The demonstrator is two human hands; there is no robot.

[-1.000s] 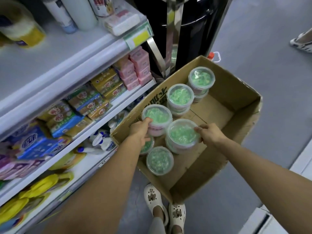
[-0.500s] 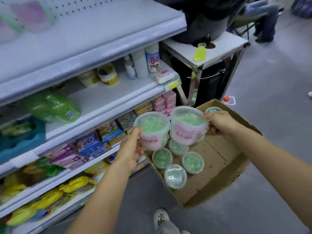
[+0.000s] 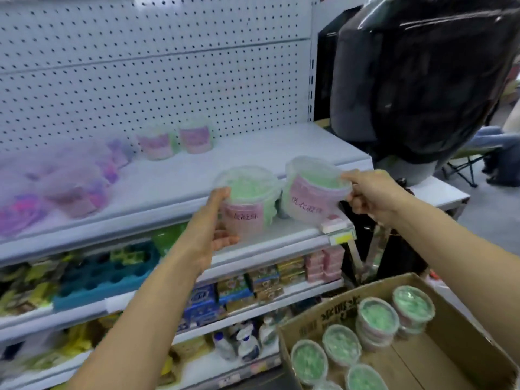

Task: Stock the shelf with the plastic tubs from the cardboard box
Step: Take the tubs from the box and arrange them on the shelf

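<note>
The left hand (image 3: 209,229) is gripping one clear round plastic tub of green beads (image 3: 247,202), upright, fingers curled around its side. The right hand (image 3: 368,194) is pinching a second identical tub (image 3: 312,190), tilted leftward. Both are hovering at the white metal shelf (image 3: 253,153) front edge.

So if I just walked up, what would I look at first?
Probably the two see-through tubs of green stuff with pink labels, one in the left hand and one in the right hand, held up at the front of the white shelf. Then two matching tubs at the back of that shelf, and the cardboard box at the lower right with more green tubs inside.
</note>
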